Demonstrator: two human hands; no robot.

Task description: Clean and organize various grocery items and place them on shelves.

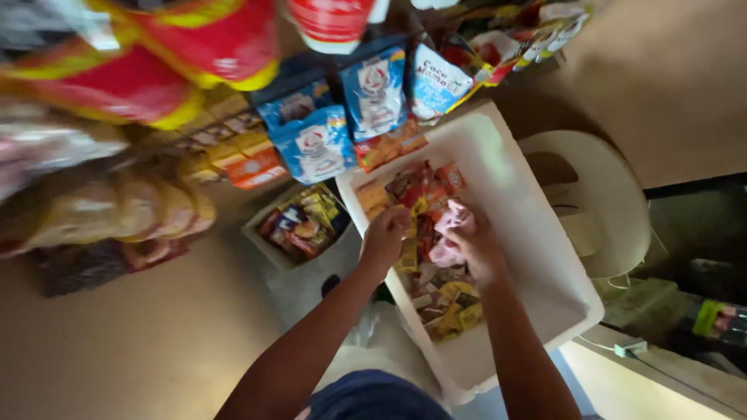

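Note:
A large white foam box point(537, 257) stands in front of me, with several small snack packets point(416, 190) in red, yellow and orange piled along its left side. My left hand point(385, 233) reaches into that pile, fingers curled on a yellow packet point(408, 255). My right hand point(476, 250) is beside it inside the box and grips pink packets point(453, 220).
A smaller box of mixed packets point(303, 222) sits to the left. Blue and white snack bags point(342, 117) hang above, next to red and yellow bags point(156, 54). A white plastic chair point(599, 194) stands to the right, and a ledge point(661, 373) lies at lower right.

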